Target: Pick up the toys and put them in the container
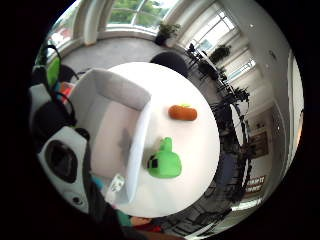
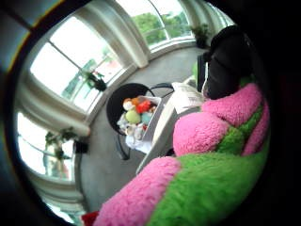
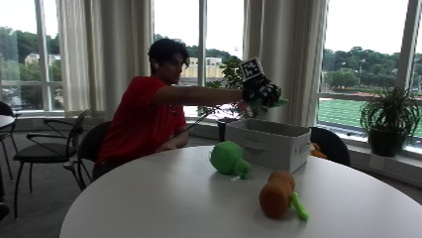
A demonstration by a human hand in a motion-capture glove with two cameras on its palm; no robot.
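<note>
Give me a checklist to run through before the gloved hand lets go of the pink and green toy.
1. Gloved right hand grips the pink and green toy: ok.
2. Hand above the white container: ok.
3. Container open at the top: ok.
4. Container interior free to receive the toy, seen from the little finger side palm view: ok.
5. Green toy and orange toy lie on the table, outside the container, not yet picked: not ok.

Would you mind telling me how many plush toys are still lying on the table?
2: a green plush toy beside the white fabric container, and a brown plush toy nearer the table's edge. Others may be hidden.
</note>
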